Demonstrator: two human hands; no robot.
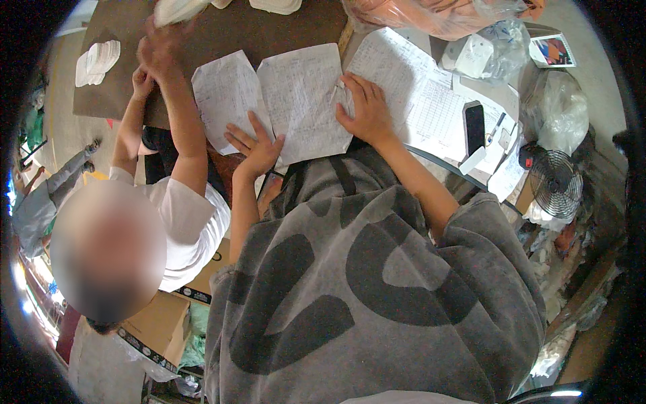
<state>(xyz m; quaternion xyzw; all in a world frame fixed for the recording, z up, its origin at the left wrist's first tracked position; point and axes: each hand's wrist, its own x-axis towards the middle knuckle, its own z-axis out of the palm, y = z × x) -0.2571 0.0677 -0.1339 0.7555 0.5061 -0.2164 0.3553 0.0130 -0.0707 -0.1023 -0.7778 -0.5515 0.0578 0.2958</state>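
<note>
Down low and nearest, your gray top (377, 283), marked with darker shapes, fills the middle of the view. Just beyond it, your left grip (258, 153) is spread, fingers over the lower right of the left sheet (225, 97), thumb at the middle sheet (303, 91). Your right grip (371, 116) lies at the middle sheet's right edge, thumb apart from the fingers. Both sheets, covered in writing, lie side by side on the brown surface (282, 23). To your right are more papers (431, 111), with a dark phone (474, 124) and a pen (497, 126) on them. A black fan (556, 183) stands farther right. At your left, a person in a white shirt (195, 222) reaches over the surface. Farther off lie a stack of pale trays (99, 62) and an orange bundle (437, 17) in clear plastic.
</note>
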